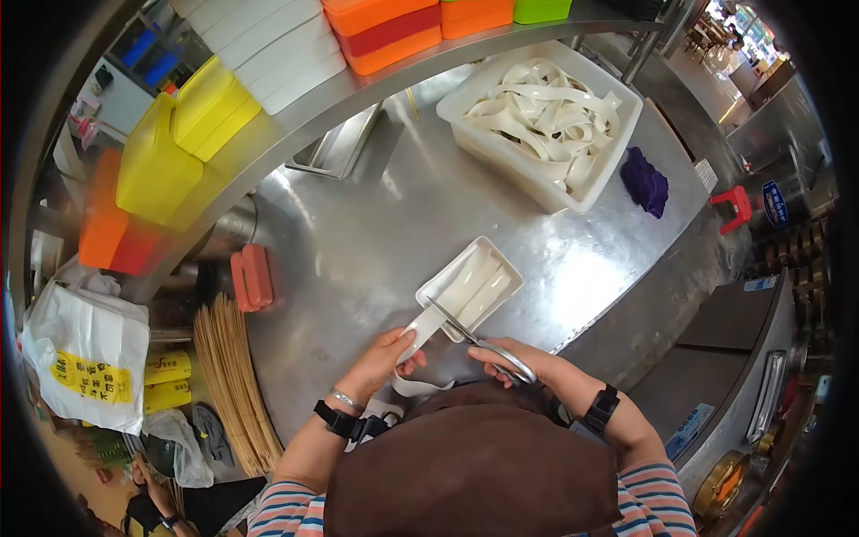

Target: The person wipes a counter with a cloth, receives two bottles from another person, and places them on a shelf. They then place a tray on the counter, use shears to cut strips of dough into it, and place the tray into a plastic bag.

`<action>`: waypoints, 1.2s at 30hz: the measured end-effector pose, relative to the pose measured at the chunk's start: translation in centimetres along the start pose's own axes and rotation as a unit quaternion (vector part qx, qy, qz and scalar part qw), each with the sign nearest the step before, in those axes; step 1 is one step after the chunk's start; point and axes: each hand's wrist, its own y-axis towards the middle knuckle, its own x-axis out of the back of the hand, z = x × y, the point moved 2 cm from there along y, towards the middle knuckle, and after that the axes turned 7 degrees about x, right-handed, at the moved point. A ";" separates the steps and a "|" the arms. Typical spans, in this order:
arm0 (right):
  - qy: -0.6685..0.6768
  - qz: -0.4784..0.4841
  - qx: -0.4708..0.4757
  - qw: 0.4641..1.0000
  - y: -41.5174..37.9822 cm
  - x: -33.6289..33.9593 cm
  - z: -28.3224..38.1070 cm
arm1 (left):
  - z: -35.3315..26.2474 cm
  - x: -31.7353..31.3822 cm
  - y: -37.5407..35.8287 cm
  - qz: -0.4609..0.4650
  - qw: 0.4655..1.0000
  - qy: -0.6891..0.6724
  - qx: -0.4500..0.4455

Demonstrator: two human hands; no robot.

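Note:
My left hand (386,356) is closed on a wide white noodle strip (420,333), whose loose end hangs down near my apron. In my right hand (510,360) I grip a pair of metal scissors (488,345). Their blades lie across the strip at the near edge of a small white tray (513,279). Cut white strips (479,285) lie side by side inside that tray. Whether the blades are fully closed is too small to tell.
A large white tub (465,134) of tangled white strips stands at the back right, beside a purple cloth (646,182). Bamboo skewers (231,385) and pink-red blocks (252,277) lie left. Coloured containers (385,36) line a raised shelf. Another person's hand (150,483) shows lower left.

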 end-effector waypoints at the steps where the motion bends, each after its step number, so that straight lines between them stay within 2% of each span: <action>1: -0.008 -0.011 0.004 1.000 0.1 -0.2 0.3 | 0.1 0.1 0.1 0.001 1.000 -0.003 0.009; 9: -0.062 -0.034 0.044 0.997 -0.6 0.2 0.0 | 0.4 1.0 0.4 0.023 1.000 0.009 0.000; 13: 0.001 -0.051 0.107 0.993 -1.8 -0.3 0.7 | -0.7 0.1 -1.3 0.017 0.995 0.097 -0.002; 15: 0.088 -0.134 0.262 0.952 -1.6 -0.9 2.2 | -2.0 -1.7 -1.5 0.049 0.989 0.132 -0.050; 17: 0.103 -0.157 0.260 0.947 -0.7 -1.1 3.7 | -3.1 -3.3 -0.8 0.080 0.986 0.135 -0.061; 19: 0.034 -0.240 0.367 0.898 0.0 -0.5 5.1 | -3.3 -3.9 -0.5 0.109 0.981 0.140 -0.074; 21: 0.006 -0.253 0.343 0.905 0.3 1.2 5.9 | -2.9 -3.8 0.3 0.128 0.982 0.103 -0.094; 22: -0.025 -0.287 0.365 0.885 0.8 2.2 6.1 | -2.4 -3.0 0.6 0.128 0.982 0.103 -0.094; 23: -0.056 -0.319 0.387 0.863 1.1 3.1 6.3 | -1.7 -1.6 0.7 0.105 0.985 0.116 -0.078; 25: -0.036 -0.327 0.361 0.872 1.1 4.3 7.5 | -1.4 -0.1 0.3 0.083 0.986 0.133 -0.062; 27: -0.076 -0.350 0.348 0.866 1.6 5.1 7.9 | -1.1 0.4 0.0 0.085 0.992 0.096 0.003; 29: -0.088 -0.360 0.336 0.866 3.3 6.1 7.0 | -0.7 0.3 0.8 0.082 0.993 0.081 0.012; 31: -0.223 -0.453 0.344 0.791 3.5 6.6 6.9 | -0.8 -0.1 1.7 0.033 0.996 0.077 0.034; 35: -0.227 -0.441 0.280 0.822 -0.8 7.3 5.8 | -1.4 -0.5 2.2 0.006 0.992 0.116 0.044; 36: -0.210 -0.355 0.247 0.877 -2.3 6.9 5.0 | -1.5 -0.5 2.1 0.002 0.992 0.121 0.035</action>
